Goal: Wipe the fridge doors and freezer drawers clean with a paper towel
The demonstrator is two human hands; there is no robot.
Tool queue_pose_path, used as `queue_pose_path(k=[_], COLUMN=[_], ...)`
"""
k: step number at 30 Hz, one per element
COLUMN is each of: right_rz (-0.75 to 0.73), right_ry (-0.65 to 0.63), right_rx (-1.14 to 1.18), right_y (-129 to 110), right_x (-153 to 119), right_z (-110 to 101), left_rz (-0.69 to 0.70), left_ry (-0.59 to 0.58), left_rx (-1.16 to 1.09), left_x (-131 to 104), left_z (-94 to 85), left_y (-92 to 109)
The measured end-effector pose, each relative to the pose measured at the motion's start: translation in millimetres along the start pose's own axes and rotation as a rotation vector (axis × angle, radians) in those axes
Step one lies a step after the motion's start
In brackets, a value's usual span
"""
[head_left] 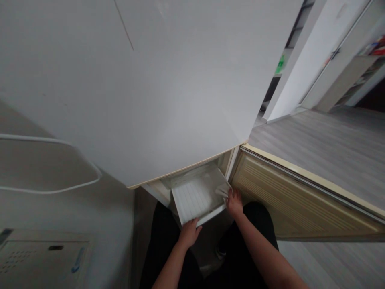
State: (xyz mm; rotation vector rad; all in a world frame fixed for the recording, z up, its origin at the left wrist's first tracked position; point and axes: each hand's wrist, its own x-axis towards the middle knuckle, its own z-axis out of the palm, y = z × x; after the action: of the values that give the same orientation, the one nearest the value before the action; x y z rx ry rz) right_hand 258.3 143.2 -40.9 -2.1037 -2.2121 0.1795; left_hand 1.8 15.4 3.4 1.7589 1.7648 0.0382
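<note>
- Down low at a fridge, a person gripped a white drawer that stood part-way out of the bottom compartment, at 6 o'clock of the closed upper door.
- Left hand was curled over the drawer's near edge at 7 o'clock, fingers closed on the rim.
- Right hand was clamped on the corner at 3 o'clock, pressing what looked like a pale cloth against it; how tightly could not be told.
- Lower door stood swung wide toward 3 o'clock over the wooden floor.
- Step in hand, by the look of it: sliding the drawer along its runners.
- Next move would call for an even, level pull or push from both sides, lest the drawer jam.
</note>
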Motion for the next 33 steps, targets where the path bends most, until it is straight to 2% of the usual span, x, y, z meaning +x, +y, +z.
queue_pose_path(k=[4,10,13,16,18,22,26,29,31,33], right_rz=[-0.094,-0.228,-0.318,-0.268,-0.249,-0.256,-0.133,-0.043,-0.023,-0.046], right_ry=[-0.032,0.148,0.056,-0.079,-0.102,-0.094,-0.152,-0.17,-0.149,-0.091], right_rx=[0.079,0.212,0.18,0.124,0.11,0.141,0.206,0.239,0.297,0.373], right_y=[-5,-9,-13,-14,-13,-12,-12,-8,-7,-9], right_x=[20,70,86,97,101,101,90,78,63,40], right_z=[-3,-14,-13,-9,-8,-11,-22,-38,-51,-62], left_rz=[-0.001,0.028,0.022,0.031,0.039,0.036,0.026,0.024,0.031,0.039], left_ry=[0.039,0.105,0.13,0.134,0.133,0.117,0.109,0.107,0.12,0.185], left_rx=[0.005,-0.046,-0.094,-0.094,-0.082,-0.076,-0.087,-0.115,-0.197,-0.382], left_x=[-3,-5,-4,-4,-4,-5,-4,-3,-2,0], left_z=[1.5,6.1,10.0,12.2,11.9,8.5,6.8,7.4,7.9,8.2], left_y=[1,-4,-8,-10,-10,-7,-6,-8,-6,0])
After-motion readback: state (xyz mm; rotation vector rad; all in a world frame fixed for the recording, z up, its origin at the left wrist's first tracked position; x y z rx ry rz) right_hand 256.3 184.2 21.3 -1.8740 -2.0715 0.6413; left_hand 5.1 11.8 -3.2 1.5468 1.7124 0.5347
